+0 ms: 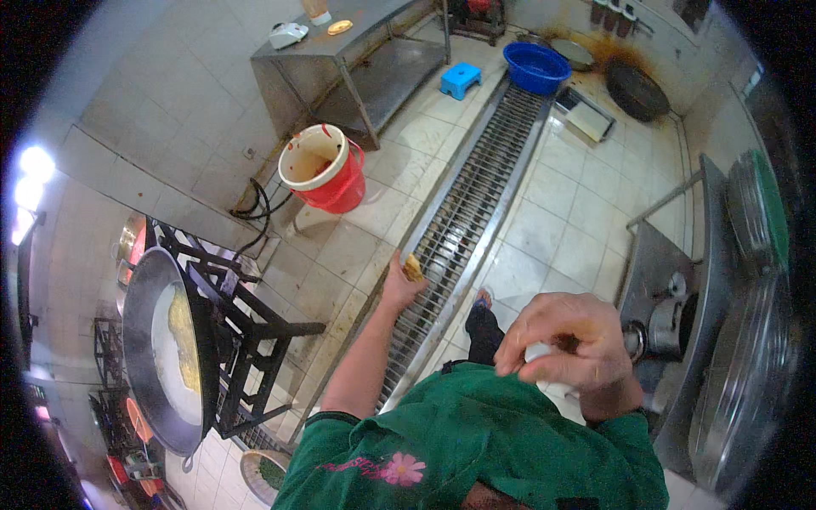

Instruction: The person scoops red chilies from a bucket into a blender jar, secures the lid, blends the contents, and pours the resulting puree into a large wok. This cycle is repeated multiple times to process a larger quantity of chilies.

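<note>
My left hand (402, 286) hangs over the floor drain with its fingers closed on a small yellow-brown piece (413, 268), whose kind I cannot make out. Close in front of my green shirt, my right hand (574, 344) is curled, thumb and fingers together around a small white thing (537, 351), mostly hidden by the fingers. To my left a large dark wok (136, 340) sits tilted in view on a black metal stand (255, 340). Yellow food (181, 336) lies in the wok, away from both hands.
A slotted drain grate (476, 183) runs along the floor. Beyond the stand are a red bucket (336, 191) and a steel table (374, 34). Farther off stand a blue stool (461, 80) and a blue basin (535, 68). Steel shelving (710, 229) with pots lines the right.
</note>
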`<move>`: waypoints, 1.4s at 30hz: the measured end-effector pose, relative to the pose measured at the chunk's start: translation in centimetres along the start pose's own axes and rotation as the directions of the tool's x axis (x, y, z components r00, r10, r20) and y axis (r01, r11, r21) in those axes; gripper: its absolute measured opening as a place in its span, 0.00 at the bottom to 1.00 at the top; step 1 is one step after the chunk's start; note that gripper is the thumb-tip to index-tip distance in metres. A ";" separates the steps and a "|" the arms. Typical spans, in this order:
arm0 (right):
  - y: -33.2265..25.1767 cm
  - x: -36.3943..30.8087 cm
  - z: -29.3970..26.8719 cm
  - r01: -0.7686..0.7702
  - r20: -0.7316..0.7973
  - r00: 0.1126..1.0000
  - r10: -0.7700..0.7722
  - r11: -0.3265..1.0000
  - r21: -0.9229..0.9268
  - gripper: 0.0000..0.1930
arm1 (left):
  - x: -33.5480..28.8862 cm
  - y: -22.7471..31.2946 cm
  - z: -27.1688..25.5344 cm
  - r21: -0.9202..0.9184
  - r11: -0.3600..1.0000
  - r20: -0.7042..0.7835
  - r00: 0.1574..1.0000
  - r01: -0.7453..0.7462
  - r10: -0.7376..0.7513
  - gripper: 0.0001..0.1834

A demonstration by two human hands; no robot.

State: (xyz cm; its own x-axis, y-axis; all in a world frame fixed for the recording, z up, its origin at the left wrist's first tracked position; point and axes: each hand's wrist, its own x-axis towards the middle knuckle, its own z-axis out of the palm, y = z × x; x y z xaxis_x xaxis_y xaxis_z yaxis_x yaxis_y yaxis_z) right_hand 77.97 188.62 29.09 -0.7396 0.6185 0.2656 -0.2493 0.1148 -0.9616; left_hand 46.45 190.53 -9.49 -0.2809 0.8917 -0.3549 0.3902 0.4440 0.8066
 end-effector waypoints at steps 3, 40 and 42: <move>5.8 2.1 -8.3 -0.351 -0.133 0.919 0.372 0.923 0.156 0.17 | 5.0 -4.9 0.8 0.061 0.998 -0.046 0.999 0.003 0.000 0.63; 42.0 61.1 -56.0 -0.534 -0.183 0.846 0.501 0.801 -0.272 0.25 | 69.5 38.8 -4.2 -0.658 0.715 0.230 0.967 0.238 -0.110 0.42; 42.1 65.7 -57.3 -0.538 -0.126 0.839 0.529 0.771 -0.342 0.25 | 71.3 39.4 -5.3 -0.651 0.711 0.173 0.965 0.264 -0.199 0.39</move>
State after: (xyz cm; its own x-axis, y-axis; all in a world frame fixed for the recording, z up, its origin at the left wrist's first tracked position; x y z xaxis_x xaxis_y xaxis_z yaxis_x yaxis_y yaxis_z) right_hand 54.72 278.61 2.06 -0.6736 0.6778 -0.2947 0.4190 0.0218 -0.9077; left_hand 37.19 271.20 -0.51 -0.1968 0.7869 -0.5849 -0.3679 0.4937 0.7880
